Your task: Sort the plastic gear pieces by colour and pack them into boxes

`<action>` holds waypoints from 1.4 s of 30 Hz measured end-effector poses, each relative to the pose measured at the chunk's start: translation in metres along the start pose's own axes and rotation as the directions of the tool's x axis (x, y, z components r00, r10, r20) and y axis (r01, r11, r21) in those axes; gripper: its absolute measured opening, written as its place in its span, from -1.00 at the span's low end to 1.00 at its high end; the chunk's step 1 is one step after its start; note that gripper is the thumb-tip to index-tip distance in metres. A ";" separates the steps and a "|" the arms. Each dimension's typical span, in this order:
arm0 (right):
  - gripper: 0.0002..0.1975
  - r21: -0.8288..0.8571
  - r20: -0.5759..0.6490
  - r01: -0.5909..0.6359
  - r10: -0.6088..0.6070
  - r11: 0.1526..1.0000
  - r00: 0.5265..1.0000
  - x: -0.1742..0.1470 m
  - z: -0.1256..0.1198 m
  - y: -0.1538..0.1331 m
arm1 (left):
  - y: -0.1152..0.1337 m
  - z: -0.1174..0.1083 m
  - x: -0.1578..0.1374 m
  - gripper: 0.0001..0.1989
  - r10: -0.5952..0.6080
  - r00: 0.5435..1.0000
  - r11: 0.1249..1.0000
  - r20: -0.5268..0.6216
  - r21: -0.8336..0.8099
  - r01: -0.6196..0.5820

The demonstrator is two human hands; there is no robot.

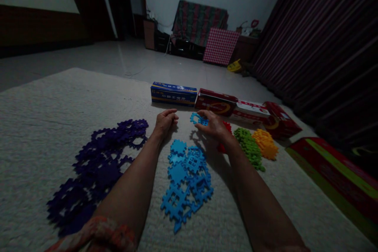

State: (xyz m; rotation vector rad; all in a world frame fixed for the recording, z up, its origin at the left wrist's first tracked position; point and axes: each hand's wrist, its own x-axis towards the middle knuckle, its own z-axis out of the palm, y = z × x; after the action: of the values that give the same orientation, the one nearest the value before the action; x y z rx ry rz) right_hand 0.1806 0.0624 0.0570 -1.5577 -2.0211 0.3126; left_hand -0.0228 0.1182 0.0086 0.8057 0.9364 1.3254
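Observation:
My right hand [213, 126] pinches a light blue toothed building piece [195, 118] between thumb and fingers, just above the mat. A windowed part shows beside the fingertips; whether it is a second piece I cannot tell. My left hand [166, 122] is held to the left, fingers curled together, with nothing visible in them. Between my forearms lies a pile of light blue building pieces [178, 173], some solid and some with openings. Dark purple pieces [108, 173] spread beyond my left forearm. Red pieces [226, 126] are partly hidden behind my right hand.
Right of the red pieces lie green pieces [247, 145] and orange pieces [265, 143]. A blue box [173, 95], a dark red box [217, 102] and other boxes line the back and right. A larger red and yellow-green box [333, 173] stands at right on the pale mat [73, 102].

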 end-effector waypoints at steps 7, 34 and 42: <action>-0.55 -0.258 0.123 0.016 0.016 0.966 0.992 0.006 -0.020 0.036 | 0.001 -0.001 -0.002 -0.72 -0.008 1.000 1.000 -0.013 0.009 0.009; -0.63 0.056 0.322 0.181 -0.189 0.982 0.928 -0.053 0.036 -0.040 | 0.010 0.005 -0.006 -0.75 -0.034 0.997 0.999 -0.069 0.009 0.034; -0.58 -0.056 0.338 0.126 -0.100 0.990 0.936 -0.053 0.042 -0.054 | 0.009 0.006 -0.007 -0.76 -0.035 0.997 0.999 -0.067 0.007 0.036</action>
State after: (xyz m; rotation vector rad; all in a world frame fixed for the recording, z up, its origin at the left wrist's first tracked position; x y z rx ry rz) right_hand 0.1218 0.0025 0.0348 -1.5061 -2.3998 0.4874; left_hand -0.0210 0.1128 0.0203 0.7513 1.0050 1.3255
